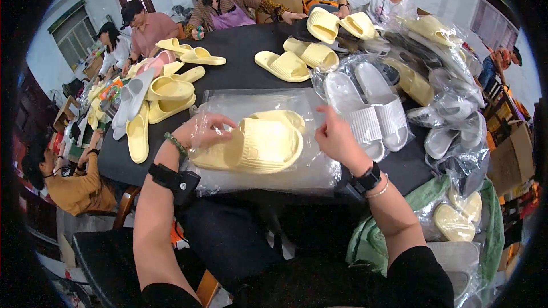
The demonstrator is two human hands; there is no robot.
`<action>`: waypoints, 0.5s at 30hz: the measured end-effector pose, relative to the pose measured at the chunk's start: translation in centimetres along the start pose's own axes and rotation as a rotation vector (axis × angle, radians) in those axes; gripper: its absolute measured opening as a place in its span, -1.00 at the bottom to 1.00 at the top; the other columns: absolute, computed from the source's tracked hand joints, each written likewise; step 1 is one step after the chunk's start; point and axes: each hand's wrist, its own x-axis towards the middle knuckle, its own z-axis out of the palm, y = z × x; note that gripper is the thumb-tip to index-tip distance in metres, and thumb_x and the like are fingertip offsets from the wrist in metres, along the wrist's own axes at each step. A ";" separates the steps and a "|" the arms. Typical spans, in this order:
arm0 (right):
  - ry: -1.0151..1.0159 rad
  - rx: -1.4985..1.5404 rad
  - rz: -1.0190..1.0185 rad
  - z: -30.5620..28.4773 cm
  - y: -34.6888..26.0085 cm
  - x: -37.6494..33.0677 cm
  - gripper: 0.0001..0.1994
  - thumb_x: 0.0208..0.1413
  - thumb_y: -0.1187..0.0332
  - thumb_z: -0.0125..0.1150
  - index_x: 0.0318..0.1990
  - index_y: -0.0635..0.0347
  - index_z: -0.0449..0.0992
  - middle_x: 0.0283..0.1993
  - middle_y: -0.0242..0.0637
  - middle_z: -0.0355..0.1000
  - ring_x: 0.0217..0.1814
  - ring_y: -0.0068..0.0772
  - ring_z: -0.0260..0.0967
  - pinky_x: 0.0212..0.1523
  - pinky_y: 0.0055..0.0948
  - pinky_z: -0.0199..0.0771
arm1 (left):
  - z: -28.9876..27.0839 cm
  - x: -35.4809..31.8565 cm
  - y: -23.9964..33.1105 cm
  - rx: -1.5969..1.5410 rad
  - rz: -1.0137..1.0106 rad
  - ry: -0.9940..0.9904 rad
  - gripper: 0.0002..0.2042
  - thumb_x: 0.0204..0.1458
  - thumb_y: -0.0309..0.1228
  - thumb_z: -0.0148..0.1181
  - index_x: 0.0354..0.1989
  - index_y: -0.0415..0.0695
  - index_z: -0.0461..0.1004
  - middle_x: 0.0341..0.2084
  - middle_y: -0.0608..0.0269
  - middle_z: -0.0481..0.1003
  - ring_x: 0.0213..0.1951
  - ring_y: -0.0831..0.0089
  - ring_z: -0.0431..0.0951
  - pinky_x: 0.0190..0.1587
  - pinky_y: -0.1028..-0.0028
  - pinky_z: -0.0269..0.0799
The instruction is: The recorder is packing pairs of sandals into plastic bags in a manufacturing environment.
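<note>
Pale yellow slippers (267, 146), broad-strapped and ribbed (seemingly bagged).

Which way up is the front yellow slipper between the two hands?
Strap side up: the front yellow slipper turns its ridged strap toward the camera, while its bottom is hidden from view.

The person wore black short sleeves (421, 278) and dark trousers (225, 240).
The bare left hand (205, 129) had a green beaded bracelet (176, 144) and a black strap (163, 176) with a boxy module (187, 184); the bare right hand (338, 136) had a black wristband (369, 178) and a thin silvery bangle (383, 188).
</note>
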 end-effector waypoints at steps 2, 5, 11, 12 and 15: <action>-0.044 -0.202 -0.120 0.4 1.1 -1.6 -0.58 0.01 0.55 0.07 0.07 0.33 0.23 -0.44 0.17 0.47 -0.33 0.27 0.45 -0.23 0.05 0.45 | 0.9 0.8 -1.6 -0.063 0.001 -0.098 -0.59 -0.01 -0.31 0.34 0.06 -0.07 0.52 -0.26 0.18 0.60 -0.31 0.50 0.55 -0.23 0.47 0.47; -0.120 -0.282 -0.133 1.2 3.3 -3.0 -0.61 0.01 0.54 0.04 0.05 0.31 0.27 -0.45 0.16 0.46 -0.33 0.25 0.45 -0.27 0.05 0.44 | 4.7 1.8 -4.8 0.161 0.395 -0.113 -0.30 0.00 -0.20 0.36 0.34 0.03 0.22 -0.39 0.30 0.52 -0.35 0.52 0.49 -0.24 0.50 0.42; -0.186 -0.282 -0.106 1.0 3.7 -2.5 -0.65 0.00 0.52 0.04 0.01 0.32 0.31 -0.44 0.15 0.47 -0.31 0.18 0.48 -0.26 0.00 0.46 | 7.2 1.3 1.5 0.187 -0.037 -0.209 -0.22 -0.07 -0.06 0.37 0.36 0.05 0.19 -0.17 -0.05 0.54 -0.09 0.20 0.54 -0.09 0.30 0.45; -0.233 -0.229 -0.077 1.0 2.9 -2.3 -0.66 -0.01 0.52 0.05 -0.02 0.35 0.31 -0.41 0.20 0.47 -0.28 0.24 0.47 -0.21 0.05 0.46 | 7.8 1.6 0.5 0.272 0.106 -0.140 -0.22 -0.08 -0.04 0.37 0.35 0.08 0.21 -0.23 -0.04 0.54 -0.15 0.15 0.54 -0.13 0.26 0.45; -0.177 -0.170 -0.088 1.2 2.0 -2.1 -0.65 -0.02 0.53 0.07 -0.02 0.34 0.31 -0.42 0.18 0.48 -0.29 0.20 0.48 -0.22 0.01 0.48 | 7.1 2.9 -0.8 0.425 0.241 -0.009 -0.35 -0.12 -0.05 0.38 0.21 0.06 0.42 -0.22 -0.04 0.54 -0.20 0.17 0.54 -0.16 0.26 0.43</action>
